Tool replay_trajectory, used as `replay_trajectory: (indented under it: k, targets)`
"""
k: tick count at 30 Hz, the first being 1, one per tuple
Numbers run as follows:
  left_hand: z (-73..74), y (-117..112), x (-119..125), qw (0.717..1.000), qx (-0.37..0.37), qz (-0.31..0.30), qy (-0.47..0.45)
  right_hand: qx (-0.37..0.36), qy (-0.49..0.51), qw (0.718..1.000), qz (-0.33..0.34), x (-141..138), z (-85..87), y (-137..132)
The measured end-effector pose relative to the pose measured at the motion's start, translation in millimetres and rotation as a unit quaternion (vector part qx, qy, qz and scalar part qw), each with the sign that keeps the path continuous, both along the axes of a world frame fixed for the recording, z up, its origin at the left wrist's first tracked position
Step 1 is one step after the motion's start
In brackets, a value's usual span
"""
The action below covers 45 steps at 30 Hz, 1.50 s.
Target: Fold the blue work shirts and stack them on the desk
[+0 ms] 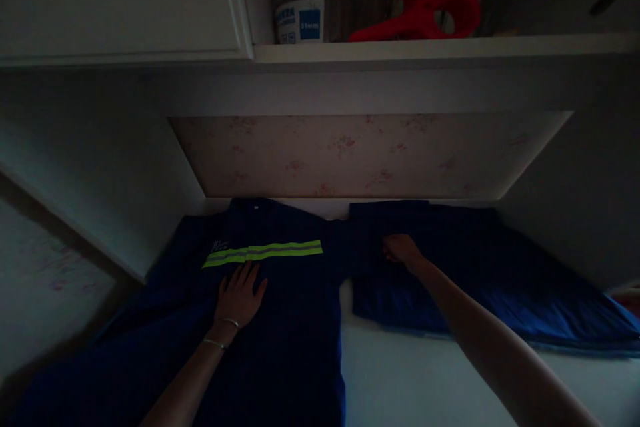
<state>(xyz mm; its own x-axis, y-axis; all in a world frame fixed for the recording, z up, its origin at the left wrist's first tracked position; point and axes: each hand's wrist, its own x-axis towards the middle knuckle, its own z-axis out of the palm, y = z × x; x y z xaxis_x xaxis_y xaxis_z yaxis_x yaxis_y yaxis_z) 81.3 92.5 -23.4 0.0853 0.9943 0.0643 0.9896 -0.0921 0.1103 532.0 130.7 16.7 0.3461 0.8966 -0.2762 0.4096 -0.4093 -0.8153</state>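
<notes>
Blue jacket spread on counter, left grip splayed flat on its chest, right grip curled at the sleeve, hold too dark to tell; uneven tugging could skew it or rumple the blue cloth alongside.

Very dim here, with the shelf murky inside and the folds of the blue shirt sinking towards black (only its yellow-green stripe pops). Soft, faint light greys the white tabletop.
</notes>
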Motion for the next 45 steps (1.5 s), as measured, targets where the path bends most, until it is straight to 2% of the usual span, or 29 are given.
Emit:
replay_trajectory:
  k: [2,5,9,12,16,20,26,32,36,40,45]
  targets:
    - [-2.4,9,-1,1.000,-0.004,0.005,0.010,0.001,-0.083,0.996,0.017,17,1.4,13]
    - [-5.9,19,-2,1.000,-0.010,0.008,0.022,0.035,-0.209,0.976,0.055,30,9.0,44]
    - [-9.0,23,-3,0.999,-0.011,0.012,0.040,0.081,-0.344,0.929,0.111,24,17.7,83]
    - [-10.0,23,-3,0.998,-0.021,0.012,0.065,0.107,-0.412,0.895,0.137,16,20.1,97]
    - [-10.1,23,-3,0.996,-0.021,0.010,0.084,0.126,-0.469,0.861,0.150,16,18.7,95]
    - [-9.2,21,0,0.997,-0.008,0.027,0.075,0.116,-0.499,0.841,0.175,22,14.1,86]
    - [-4.9,18,1,0.996,-0.018,0.002,0.085,0.105,-0.515,0.830,0.189,8,16.5,94]
    - [2.7,16,1,0.995,-0.024,-0.014,0.097,0.126,-0.509,0.809,0.265,-18,21.6,114]
    - [4.3,17,0,0.994,-0.025,-0.018,0.100,0.108,-0.512,0.809,0.266,-24,17.9,120]
    - [1.5,20,0,0.996,-0.016,0.001,0.083,0.105,-0.528,0.801,0.259,-13,19.7,108]
    - [-1.4,20,5,0.997,-0.002,0.032,0.075,0.101,-0.549,0.773,0.301,-6,30.6,84]
